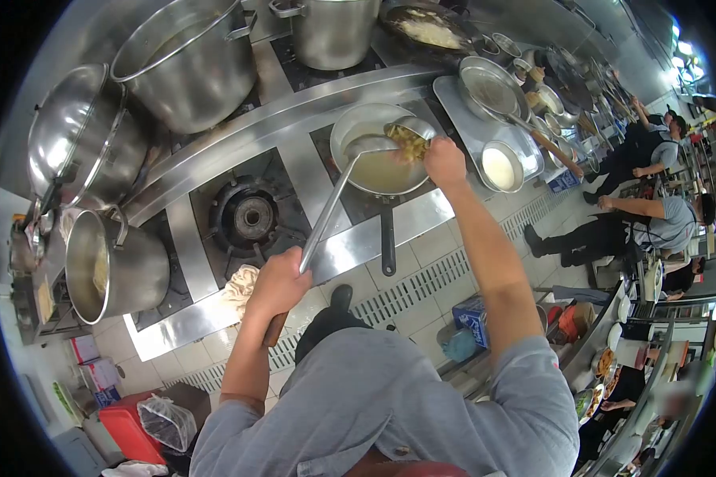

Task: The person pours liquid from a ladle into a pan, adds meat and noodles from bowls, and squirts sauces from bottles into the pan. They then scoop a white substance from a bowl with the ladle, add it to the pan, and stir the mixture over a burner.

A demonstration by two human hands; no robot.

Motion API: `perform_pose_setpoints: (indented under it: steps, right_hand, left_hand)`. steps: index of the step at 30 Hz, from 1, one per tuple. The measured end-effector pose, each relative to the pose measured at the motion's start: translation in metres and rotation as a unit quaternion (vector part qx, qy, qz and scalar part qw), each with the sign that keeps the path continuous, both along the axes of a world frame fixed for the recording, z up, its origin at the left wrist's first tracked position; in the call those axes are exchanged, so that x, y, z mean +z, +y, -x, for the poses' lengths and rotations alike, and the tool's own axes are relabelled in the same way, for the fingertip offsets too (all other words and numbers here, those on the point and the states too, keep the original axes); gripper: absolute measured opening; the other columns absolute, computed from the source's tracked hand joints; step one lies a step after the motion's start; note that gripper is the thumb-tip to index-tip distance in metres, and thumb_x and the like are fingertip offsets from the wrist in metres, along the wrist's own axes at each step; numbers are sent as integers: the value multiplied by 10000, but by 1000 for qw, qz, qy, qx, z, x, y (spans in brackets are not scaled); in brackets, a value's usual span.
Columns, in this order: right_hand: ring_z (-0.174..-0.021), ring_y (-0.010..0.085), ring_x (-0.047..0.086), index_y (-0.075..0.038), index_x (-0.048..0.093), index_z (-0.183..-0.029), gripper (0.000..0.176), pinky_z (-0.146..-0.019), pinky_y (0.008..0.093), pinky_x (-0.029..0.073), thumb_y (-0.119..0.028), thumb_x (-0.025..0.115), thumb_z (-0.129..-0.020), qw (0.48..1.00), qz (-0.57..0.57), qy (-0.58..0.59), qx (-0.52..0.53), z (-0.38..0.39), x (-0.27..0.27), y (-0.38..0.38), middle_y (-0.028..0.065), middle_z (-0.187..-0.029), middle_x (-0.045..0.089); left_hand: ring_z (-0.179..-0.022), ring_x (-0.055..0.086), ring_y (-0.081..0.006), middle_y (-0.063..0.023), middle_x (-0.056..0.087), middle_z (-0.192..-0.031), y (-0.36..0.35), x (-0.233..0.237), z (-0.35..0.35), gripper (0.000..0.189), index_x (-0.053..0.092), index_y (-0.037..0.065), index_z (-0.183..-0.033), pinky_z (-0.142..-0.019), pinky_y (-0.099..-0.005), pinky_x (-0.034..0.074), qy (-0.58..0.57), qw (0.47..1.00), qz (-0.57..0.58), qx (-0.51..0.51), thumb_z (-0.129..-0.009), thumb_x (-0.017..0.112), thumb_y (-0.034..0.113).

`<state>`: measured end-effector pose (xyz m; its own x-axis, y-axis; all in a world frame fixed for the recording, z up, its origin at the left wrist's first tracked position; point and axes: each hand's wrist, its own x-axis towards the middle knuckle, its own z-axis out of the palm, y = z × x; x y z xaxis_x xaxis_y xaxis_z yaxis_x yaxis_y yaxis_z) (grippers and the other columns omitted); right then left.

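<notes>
My left hand (pixel 279 283) is wrapped round the long handle of a metal ladle (pixel 331 213), whose wooden end points back toward me. The ladle's head rests over a frying pan (pixel 340 131) with cloudy, pale liquid inside and a black handle toward me. Above the pan's right side, my right hand (pixel 445 163) grips a small metal bowl (pixel 416 125), tilted toward the liquid. Chopped yellow-green food (pixel 407 145) sits at the bowl's lip, close to the ladle's head. My right fingertips are partly hidden.
An unlit burner (pixel 252 216) and a crumpled cloth (pixel 239 291) lie left of the pan. Large pots (pixel 184 75) stand behind and left. A tray (pixel 463 126) at right bears a strainer and a container of white liquid (pixel 500 167). Several people work at far right.
</notes>
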<state>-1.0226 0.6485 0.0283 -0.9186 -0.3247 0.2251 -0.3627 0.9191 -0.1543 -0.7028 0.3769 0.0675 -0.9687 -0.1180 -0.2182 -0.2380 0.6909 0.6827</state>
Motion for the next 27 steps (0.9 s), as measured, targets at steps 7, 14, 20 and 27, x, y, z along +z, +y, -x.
perform_pose_setpoints:
  steps: [7, 14, 20, 27]
  right_hand:
    - [-800, 397, 697, 4, 632, -916, 164, -700, 476, 588, -122, 534, -880, 992, -73, 82, 60, 12, 13, -16, 215, -955, 653]
    - [-847, 392, 682, 7, 620, -888, 130, -710, 474, 579, -101, 557, -853, 988, -76, 57, 120, 24, 0, -23, 227, -945, 649]
    - [-898, 452, 674, 41, 649, -955, 215, -804, 519, 554, -78, 551, -805, 997, 68, -9, 34, 57, -7, -18, 307, -986, 671]
    - [-685, 374, 712, 64, 598, -817, 102, -621, 480, 562, -27, 558, -789, 991, 95, -90, -25, 97, -89, -21, 255, -788, 673]
  left_hand:
    - [-864, 636, -483, -298, 648, -850, -13, 12, 5, 237, 558, -38, -896, -774, -533, 492, -14, 1000, -14, 19, -809, 615, 176]
    - [-814, 615, -489, -293, 624, -811, -20, 4, 2, 235, 552, -33, -875, -722, -522, 477, 8, 1000, 1, 21, -805, 637, 175]
    - [-790, 627, -477, -290, 630, -797, -28, 10, -12, 214, 540, -28, -872, -700, -528, 478, -17, 999, -35, 32, -819, 615, 165]
    - [-745, 615, -468, -271, 608, -749, -34, 18, -25, 229, 521, -25, -858, -668, -509, 469, -33, 995, -52, 73, -824, 637, 170]
